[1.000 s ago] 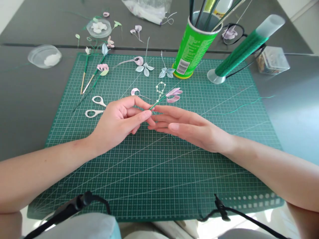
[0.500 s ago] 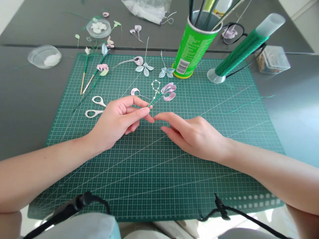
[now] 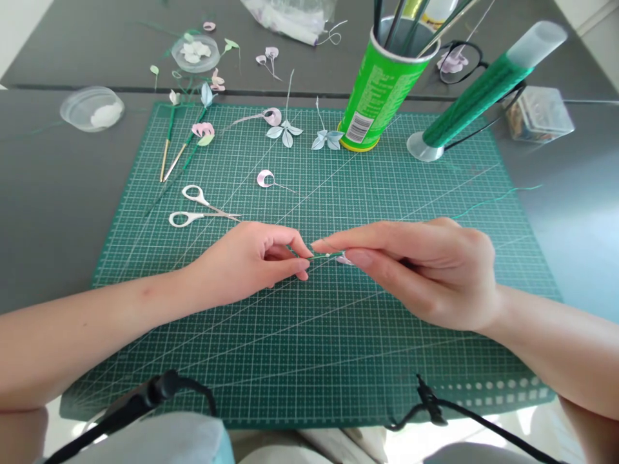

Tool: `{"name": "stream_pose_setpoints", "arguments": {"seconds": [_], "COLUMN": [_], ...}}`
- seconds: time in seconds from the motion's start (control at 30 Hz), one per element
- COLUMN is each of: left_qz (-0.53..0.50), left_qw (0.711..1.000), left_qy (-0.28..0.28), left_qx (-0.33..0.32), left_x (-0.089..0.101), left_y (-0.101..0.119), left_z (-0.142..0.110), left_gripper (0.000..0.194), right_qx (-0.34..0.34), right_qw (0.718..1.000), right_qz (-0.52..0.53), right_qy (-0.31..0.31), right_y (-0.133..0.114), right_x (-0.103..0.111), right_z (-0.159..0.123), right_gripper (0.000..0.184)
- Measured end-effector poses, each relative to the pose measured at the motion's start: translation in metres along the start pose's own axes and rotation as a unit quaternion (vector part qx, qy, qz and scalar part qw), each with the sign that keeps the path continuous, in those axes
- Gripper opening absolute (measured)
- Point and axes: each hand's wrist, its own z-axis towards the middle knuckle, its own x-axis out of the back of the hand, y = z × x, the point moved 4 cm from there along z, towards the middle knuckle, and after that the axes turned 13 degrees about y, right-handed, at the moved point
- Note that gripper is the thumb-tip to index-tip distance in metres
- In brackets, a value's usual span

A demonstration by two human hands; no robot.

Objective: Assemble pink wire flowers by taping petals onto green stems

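My left hand (image 3: 246, 261) is closed in a pinch on the thin green stem of a small handmade flower (image 3: 323, 256), which lies nearly level. From the other side, my right hand (image 3: 435, 270) closes on its head end. The right fingers cover most of the pale lilac petals, and only a sliver shows by the thumb. White-handled scissors (image 3: 193, 216) lie partly open beyond my left hand. Past both hands is a loose lilac petal (image 3: 265, 179) on a fine wire.
Under my hands is a green cutting mat (image 3: 309, 361). A green can (image 3: 380, 96) holding rods stands at the back, with a green-wrapped tube (image 3: 476, 96) to its right. Blue leaf sprigs (image 3: 284, 132), flower stems (image 3: 186, 145) and a shallow dish (image 3: 91, 109) lie farther off.
Both hands have come nearer, bringing the flower down and swinging its head to the right. My right hand has moved right and closed over the petals. More of the scissors shows.
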Motion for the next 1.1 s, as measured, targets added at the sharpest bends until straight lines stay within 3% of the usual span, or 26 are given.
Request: {"name": "stream_pose_setpoints", "arguments": {"seconds": [0.13, 0.47, 0.7, 1.0, 1.1], "left_qz": [-0.004, -0.028, -0.025, -0.032, -0.024], "left_qw": [0.999, 0.997, 0.996, 0.97, 0.963], "left_qy": [-0.033, -0.064, -0.01, 0.086, 0.138], "left_qx": [0.005, -0.015, -0.087, -0.223, -0.23], "left_x": [-0.003, -0.006, -0.003, 0.004, 0.007], "left_y": [-0.001, 0.0, 0.005, 0.012, 0.017], "left_z": [-0.003, -0.008, -0.01, -0.014, -0.016], "left_gripper": [0.012, 0.007, 0.011, 0.006, 0.008], "right_qx": [0.013, -0.097, -0.156, -0.164, -0.163], "right_qw": [1.0, 0.995, 0.987, 0.984, 0.983], "right_qz": [0.012, -0.02, 0.036, 0.029, 0.033], "right_qy": [0.0, 0.0, -0.008, -0.059, -0.074], "right_y": [0.007, 0.03, 0.05, 0.056, 0.06], "right_x": [-0.004, -0.008, -0.01, -0.015, -0.017], "right_z": [0.002, 0.013, 0.019, 0.021, 0.019], "right_gripper": [0.026, 0.026, 0.028, 0.029, 0.028]}}
